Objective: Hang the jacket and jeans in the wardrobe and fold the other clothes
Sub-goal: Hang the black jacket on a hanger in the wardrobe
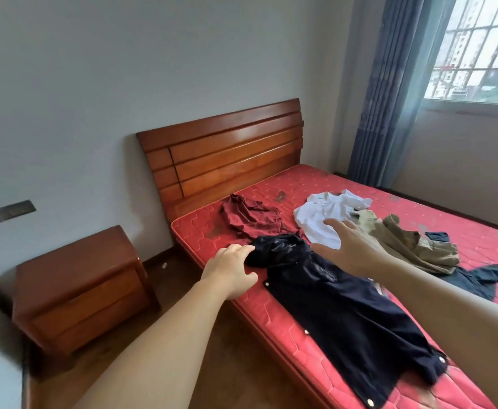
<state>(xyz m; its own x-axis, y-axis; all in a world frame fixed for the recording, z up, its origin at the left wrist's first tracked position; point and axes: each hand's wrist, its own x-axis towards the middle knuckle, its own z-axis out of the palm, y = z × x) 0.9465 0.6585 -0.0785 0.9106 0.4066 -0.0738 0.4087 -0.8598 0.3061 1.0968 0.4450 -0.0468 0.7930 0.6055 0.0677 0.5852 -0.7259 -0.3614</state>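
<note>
The left hand (232, 268) pinches the collar of the dark navy snap-button jacket (342, 308) on the red mattress (286, 184), while the right hand (349, 246) hovers spread-fingered at its two o'clock.

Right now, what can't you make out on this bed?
Head view only:
- Dark garment: mostly hidden under the olive garment; type unclear.
- Left hand grip: fingertips curl out of sight at the dark jacket collar.
- Wardrobe: out of frame.
- Bed: cut off by right edge.
</note>
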